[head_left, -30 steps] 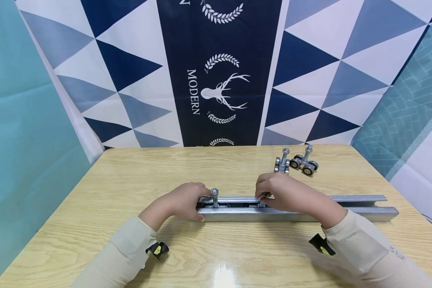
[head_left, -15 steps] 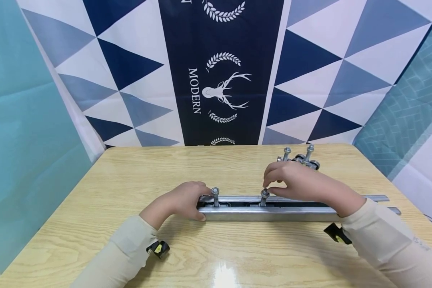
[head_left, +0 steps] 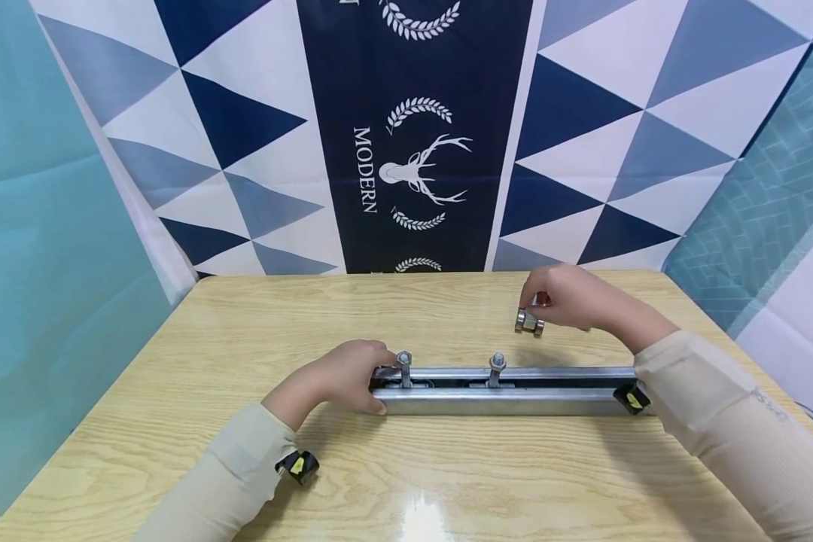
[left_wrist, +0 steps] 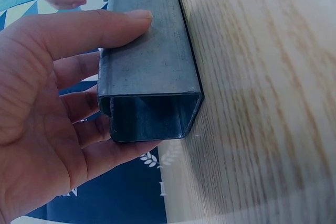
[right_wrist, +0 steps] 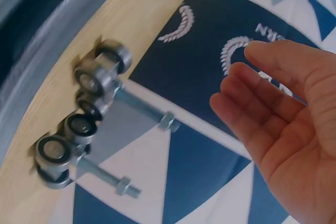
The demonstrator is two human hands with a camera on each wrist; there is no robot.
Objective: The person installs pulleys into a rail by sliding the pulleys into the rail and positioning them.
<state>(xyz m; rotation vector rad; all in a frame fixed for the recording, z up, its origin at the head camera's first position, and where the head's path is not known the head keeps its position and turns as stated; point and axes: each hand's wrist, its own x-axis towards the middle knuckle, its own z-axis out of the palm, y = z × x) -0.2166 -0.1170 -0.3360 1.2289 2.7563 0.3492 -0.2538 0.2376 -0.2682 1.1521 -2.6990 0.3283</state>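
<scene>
My left hand grips the left end of a slotted metal rail, thumb on the near side and fingers around the far side. The left wrist view shows the rail's hollow end. Inside the channel sit two roller trolleys; their upright bolts, the left bolt and the right bolt, stick up through the slot. My right hand hovers over two loose trolleys behind the rail, partly covering them. In the right wrist view, a nearer trolley and another trolley stand apart from its loosely bent, unfilled fingers.
The wooden table extends around the rail. A patterned cloth hangs behind its far edge, with teal sheets at both sides. My right forearm passes over the rail's right end and hides it.
My right hand has let go of the right bolt in the rail and moved back and right to the loose trolleys. The left hand keeps its grip on the rail.
</scene>
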